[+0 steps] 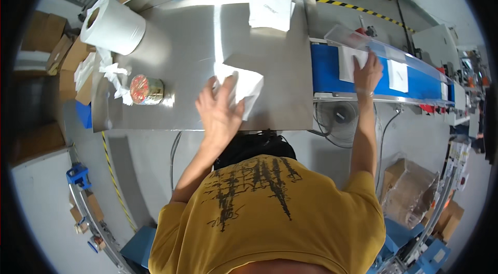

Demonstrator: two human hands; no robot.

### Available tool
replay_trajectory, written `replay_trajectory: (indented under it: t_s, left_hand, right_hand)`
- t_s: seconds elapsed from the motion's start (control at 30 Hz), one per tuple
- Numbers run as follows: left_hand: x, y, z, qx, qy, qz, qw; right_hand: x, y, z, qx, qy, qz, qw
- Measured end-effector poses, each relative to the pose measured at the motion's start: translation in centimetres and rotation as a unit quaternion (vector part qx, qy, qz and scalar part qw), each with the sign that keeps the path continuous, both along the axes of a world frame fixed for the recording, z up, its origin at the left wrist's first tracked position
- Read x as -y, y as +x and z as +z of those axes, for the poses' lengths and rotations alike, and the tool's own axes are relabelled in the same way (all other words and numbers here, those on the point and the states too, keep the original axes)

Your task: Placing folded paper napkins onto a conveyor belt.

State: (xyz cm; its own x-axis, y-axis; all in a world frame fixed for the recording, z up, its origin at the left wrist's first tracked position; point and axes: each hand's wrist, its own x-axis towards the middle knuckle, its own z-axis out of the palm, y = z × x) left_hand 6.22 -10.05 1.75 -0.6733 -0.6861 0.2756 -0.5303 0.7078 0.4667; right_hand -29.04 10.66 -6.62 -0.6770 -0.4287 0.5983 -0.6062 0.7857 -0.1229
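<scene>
Over the steel table [181,45], my left hand [220,113] has its fingers and thumb bent around the near left side of a flat white packet [250,84]. Whether it is one packet or a small stack I cannot tell. My right hand [369,74] reaches over the blue conveyor belt [324,74], its fingers closed at the right edge of another flat white packet [347,64] on the belt. Farther right along the belt lies a white packet [398,76] with a dark mark. A stack of white packets [270,13] rests at the table's far right.
A large white paper roll [114,25] stands at the table's far left, crumpled white paper [116,79] trailing from it. Nearer is a roll of clear tape [148,90]. A clear guard [353,38] runs along the belt's far side. Below the belt is a round fan [340,115].
</scene>
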Motion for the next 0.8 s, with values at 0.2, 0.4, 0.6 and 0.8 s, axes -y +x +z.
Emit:
replay_trajectory:
  t_s: [0.2,0.4,0.6,0.8]
  left_hand:
    - [-0.6,0.2,-1.0,-0.005,-0.075,-0.029,0.997]
    - [-0.8,0.0,-1.0,-0.003,-0.08,-0.018,0.997]
    - [-0.7,0.1,-0.9,-0.011,-0.081,-0.039,0.996]
    - [-0.4,0.2,-0.5,0.0,-0.04,-0.062,0.997]
  right_hand:
    - [8.6,12.2,2.7,0.443,-0.113,0.442,0.772]
    - [11.5,13.7,3.1,0.54,-0.114,0.466,0.692]
    - [11.8,13.4,3.2,0.598,-0.074,0.461,0.652]
    - [13.3,13.5,2.3,0.584,-0.043,0.535,0.608]
